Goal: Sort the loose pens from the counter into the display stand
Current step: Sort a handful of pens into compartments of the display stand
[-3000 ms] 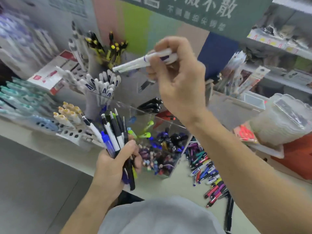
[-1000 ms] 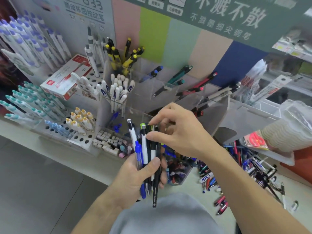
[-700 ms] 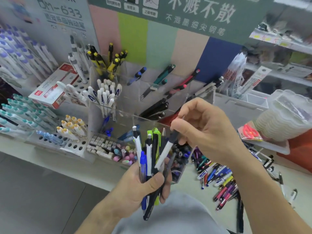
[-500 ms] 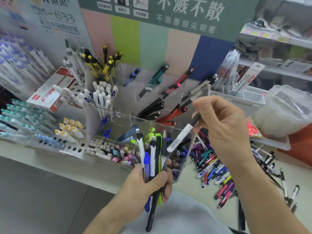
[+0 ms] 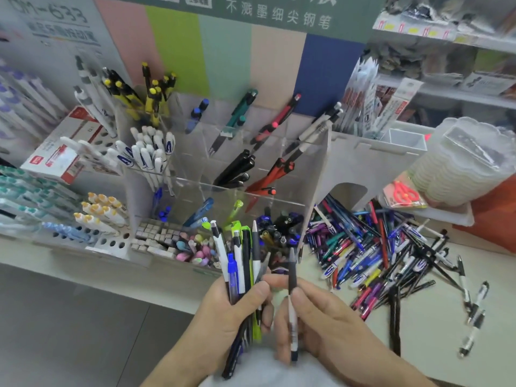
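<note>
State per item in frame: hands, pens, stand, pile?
Left hand: grips a bunch of pens, upright.
Right hand: pinches a single white and black pen, upright.
Display stand: compartments partly filled.
Loose pile: unsorted on the counter.

Display stand (image 5: pixel 251 163): on the counter (image 5: pixel 418 331), at the centre, its compartments stepped — back rows higher, front row lowest.
Loose pens (image 5: pixel 371 255): heaped on the counter, just right of the stand's front corner; a few strays lie further right.
Peg racks (image 5: pixel 83 213): left of the stand, pens upright in them.
Box (image 5: pixel 60 146): behind the racks, left of the stand.
Stacked trays (image 5: pixel 458 160): far right, behind the heap.
Left hand (image 5: pixel 231 311): in front of the stand, holding a bundle of pens (image 5: pixel 243 263) upright.
Right hand (image 5: pixel 315 322): just right of the left — one pen (image 5: pixel 291 303) upright in it, beside the bundle.
</note>
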A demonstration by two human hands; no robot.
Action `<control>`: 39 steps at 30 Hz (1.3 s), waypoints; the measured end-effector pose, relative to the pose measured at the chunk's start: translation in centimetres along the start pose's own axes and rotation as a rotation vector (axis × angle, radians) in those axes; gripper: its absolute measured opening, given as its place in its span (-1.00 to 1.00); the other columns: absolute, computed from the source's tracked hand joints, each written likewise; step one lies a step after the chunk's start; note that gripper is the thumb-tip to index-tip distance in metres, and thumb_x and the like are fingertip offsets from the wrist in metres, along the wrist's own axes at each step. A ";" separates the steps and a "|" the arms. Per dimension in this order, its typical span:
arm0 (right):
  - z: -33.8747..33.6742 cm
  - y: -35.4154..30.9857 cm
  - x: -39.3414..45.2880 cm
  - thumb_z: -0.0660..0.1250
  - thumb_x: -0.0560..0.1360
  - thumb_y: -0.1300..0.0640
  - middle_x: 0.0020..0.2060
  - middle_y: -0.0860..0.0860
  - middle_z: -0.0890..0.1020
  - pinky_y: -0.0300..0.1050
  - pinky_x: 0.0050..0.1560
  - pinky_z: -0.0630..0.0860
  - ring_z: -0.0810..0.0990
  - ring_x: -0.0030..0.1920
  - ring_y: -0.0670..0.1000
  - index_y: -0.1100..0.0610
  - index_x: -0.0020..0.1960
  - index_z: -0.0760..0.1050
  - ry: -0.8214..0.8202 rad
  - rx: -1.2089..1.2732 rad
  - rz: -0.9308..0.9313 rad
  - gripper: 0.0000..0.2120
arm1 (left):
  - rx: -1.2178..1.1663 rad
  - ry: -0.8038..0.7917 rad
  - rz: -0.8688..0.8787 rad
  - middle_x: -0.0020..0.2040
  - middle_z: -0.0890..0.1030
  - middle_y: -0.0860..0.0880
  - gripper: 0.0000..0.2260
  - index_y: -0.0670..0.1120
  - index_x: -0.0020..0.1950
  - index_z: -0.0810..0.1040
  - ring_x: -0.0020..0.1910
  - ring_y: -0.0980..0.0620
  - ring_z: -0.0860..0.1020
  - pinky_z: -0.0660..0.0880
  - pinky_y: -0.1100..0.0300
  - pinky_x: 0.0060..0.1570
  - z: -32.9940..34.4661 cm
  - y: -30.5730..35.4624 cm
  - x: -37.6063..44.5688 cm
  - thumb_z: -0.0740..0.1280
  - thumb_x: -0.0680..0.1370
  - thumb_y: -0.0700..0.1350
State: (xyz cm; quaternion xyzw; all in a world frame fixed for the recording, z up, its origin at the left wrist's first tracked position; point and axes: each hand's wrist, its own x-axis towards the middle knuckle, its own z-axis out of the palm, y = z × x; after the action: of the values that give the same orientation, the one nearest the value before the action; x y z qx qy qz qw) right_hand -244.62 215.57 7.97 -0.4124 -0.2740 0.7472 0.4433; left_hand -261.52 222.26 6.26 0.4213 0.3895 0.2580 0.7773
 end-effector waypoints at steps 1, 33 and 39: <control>-0.3 0.2 -0.4 0.19 0.64 0.00 -0.32 0.13 0.55 0.02 -0.24 0.48 0.52 -0.37 0.10 0.07 0.31 0.56 0.037 -0.038 0.023 -0.67 | -0.001 -0.004 -0.018 -0.35 0.57 -0.15 -0.72 -0.17 0.05 0.70 -0.40 -0.07 0.48 0.46 0.12 -0.37 0.0 -0.1 0.0 0.37 0.49 0.00; -1.4 -6.7 2.3 0.54 0.45 -0.02 -0.37 -0.05 0.56 -0.25 -0.28 0.47 0.52 -0.36 -0.04 -0.08 0.06 0.60 0.324 -0.890 -0.179 -0.78 | 0.192 -0.161 -0.083 -0.32 0.56 -0.08 -0.75 -0.18 0.00 0.46 -0.48 -0.05 0.41 0.35 0.19 -0.43 0.4 0.5 0.5 0.35 0.57 0.01; -1.2 -8.3 2.8 0.48 0.50 -0.05 -0.26 -0.11 0.58 -0.36 -0.39 0.35 0.47 -0.39 -0.15 -0.02 0.05 0.62 0.250 -1.108 -0.182 -0.82 | 0.247 -0.243 -0.072 -0.27 0.56 -0.05 -0.66 -0.19 0.13 0.45 -0.45 -0.03 0.42 0.36 0.18 -0.36 0.2 0.9 0.4 0.38 0.57 0.05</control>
State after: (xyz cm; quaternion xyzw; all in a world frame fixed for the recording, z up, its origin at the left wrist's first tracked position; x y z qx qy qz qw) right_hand -240.76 221.90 12.74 -0.6430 -0.6046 0.3965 0.2525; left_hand -261.21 222.99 6.94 0.5274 0.3361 0.1276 0.7698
